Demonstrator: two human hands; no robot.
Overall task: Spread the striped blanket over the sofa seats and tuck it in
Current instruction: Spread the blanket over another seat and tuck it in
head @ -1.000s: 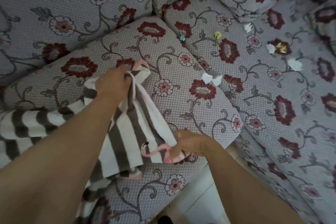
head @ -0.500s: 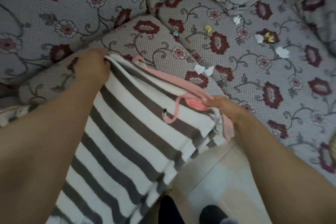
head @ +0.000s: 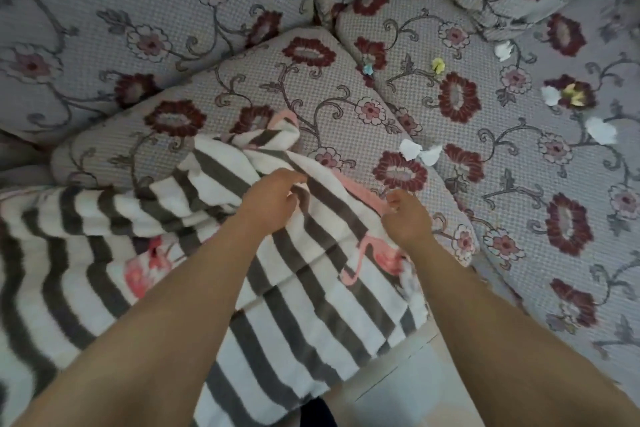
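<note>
The striped blanket (head: 104, 253) lies bunched up on the left side of the sofa (head: 104, 28), with grey and white stripes and some pink patches. It covers the front part of the near seat cushion (head: 242, 90) and hangs over the front edge toward the floor (head: 408, 392). A rumpled corner with a pink edge pokes up near the middle of that cushion. The left hand (head: 270, 198) rests on top of the blanket, and its fingers are curled down and pinch a fold of the cloth. Just beside it, the right hand (head: 405, 215) sits at the blanket's pink edge with its fingers curled in tight. They look closed on that pink edge, though the tips are hard to see. Both bare arms reach in from the bottom. To the right, the next seat cushion (head: 519, 184) is bare of blanket. Small white paper scraps (head: 420, 152) lie on it near the gap between the two cushions. More white bits, a yellow scrap (head: 438, 64) and a tiny blue one (head: 367, 69) are scattered farther back and to the right.
</note>
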